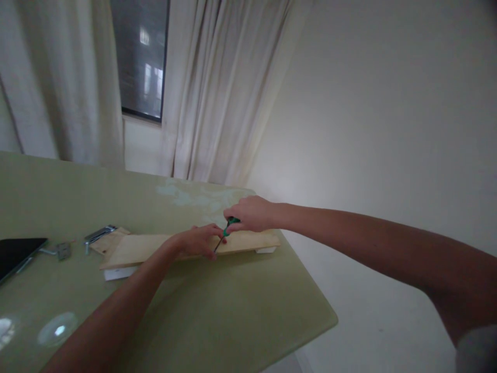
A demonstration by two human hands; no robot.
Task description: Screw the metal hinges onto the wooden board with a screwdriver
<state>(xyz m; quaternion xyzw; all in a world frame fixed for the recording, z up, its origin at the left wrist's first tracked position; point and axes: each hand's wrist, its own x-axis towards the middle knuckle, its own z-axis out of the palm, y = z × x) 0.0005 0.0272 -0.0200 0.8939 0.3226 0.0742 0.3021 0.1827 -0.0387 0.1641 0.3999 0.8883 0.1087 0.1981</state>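
A long pale wooden board [155, 247] lies on the green table [217, 316], raised on white blocks at its two ends. My right hand [250, 213] is closed around the green handle of a screwdriver [227, 232], whose dark shaft slants down to the board. My left hand [196, 242] rests on the board right beside the screwdriver's tip, fingers curled and pressing near the tip. Whatever sits under the tip is too small to make out.
Metal brackets [99, 234] and a small hinge-like piece [62, 250] lie left of the board. A dark flat tablet [15, 254] sits at the left edge. Curtains and a window stand behind the table. The table's rounded corner ends at the right, with floor beyond.
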